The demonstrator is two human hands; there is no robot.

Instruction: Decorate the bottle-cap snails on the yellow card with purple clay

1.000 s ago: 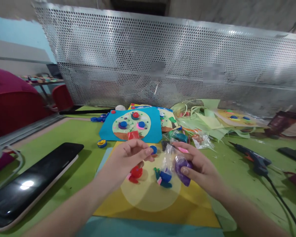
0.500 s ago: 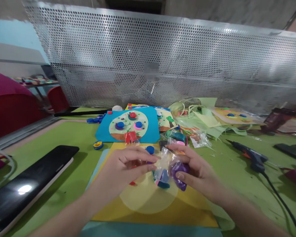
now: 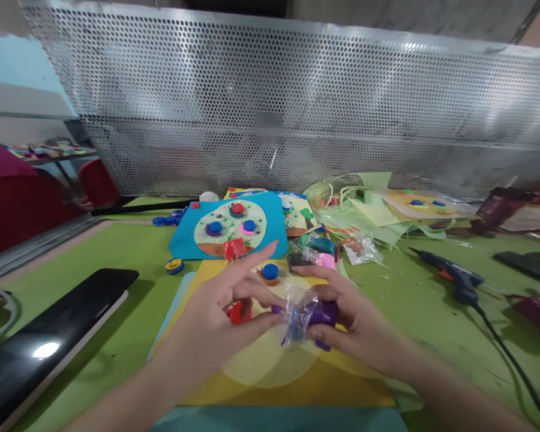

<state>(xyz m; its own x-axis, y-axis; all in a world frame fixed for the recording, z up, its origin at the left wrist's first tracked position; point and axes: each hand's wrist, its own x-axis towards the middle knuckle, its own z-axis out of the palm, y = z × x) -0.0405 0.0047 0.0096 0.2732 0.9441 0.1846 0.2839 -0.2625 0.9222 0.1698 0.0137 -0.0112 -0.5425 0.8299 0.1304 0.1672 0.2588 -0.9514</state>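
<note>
My left hand (image 3: 231, 306) pinches a small purple bit of modelling clay (image 3: 276, 309) between thumb and fingers, its index finger raised. My right hand (image 3: 348, 309) is closed around a larger lump of purple clay (image 3: 326, 313) in a clear plastic wrapper (image 3: 300, 309). The wrapper's loose end points at my left fingertips. Below both hands lies a yellow sheet (image 3: 351, 384) with a pale yellow circle (image 3: 274, 363) on it. A blue bottle cap (image 3: 270, 272) sits on brownish clay at the circle's upper part. A red cap-like piece (image 3: 240, 312) shows partly behind my left hand.
Behind stands a blue card (image 3: 184, 240) decorated with caps. Wrapped clay (image 3: 321, 245) and paper strips (image 3: 369, 210) lie beyond my right hand. A glue gun (image 3: 450, 273) with its cord is at right, a black phone-like object (image 3: 58, 342) at left. A perforated metal panel (image 3: 162, 108) borders the table.
My right hand has turned the wrapped purple clay towards the left. The left index finger has lifted, and the small purple bit now shows plainly at the left fingertips. The view has shifted slightly.
</note>
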